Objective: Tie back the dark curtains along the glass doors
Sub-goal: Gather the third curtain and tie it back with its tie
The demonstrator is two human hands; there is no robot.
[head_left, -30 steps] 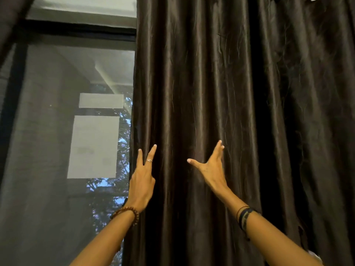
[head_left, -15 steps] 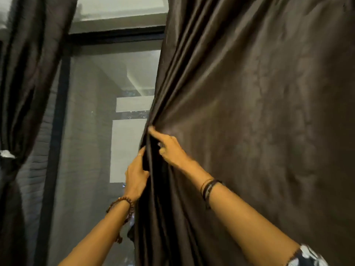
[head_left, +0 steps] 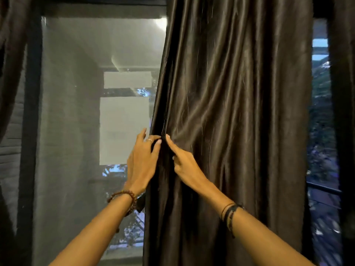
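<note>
A dark, shiny curtain (head_left: 240,112) hangs in the middle of the view, gathered into folds in front of the glass doors (head_left: 76,112). My left hand (head_left: 141,162) is at the curtain's left edge, its fingers curled around that edge. On the front of the same edge, my right hand (head_left: 184,166) pinches the folds with thumb and forefinger. Both hands meet at about mid-height. Another dark curtain (head_left: 11,73) hangs at the far left.
A dark door frame post (head_left: 30,131) stands left of the uncovered pane. To the right of the curtain a strip of glass (head_left: 320,150) shows greenery and a railing outside. A further dark curtain (head_left: 343,112) runs down the far right edge.
The open hands moved to the curtain's left edge and took hold of it. The curtain has bunched narrower, uncovering a strip of glass on its right.
</note>
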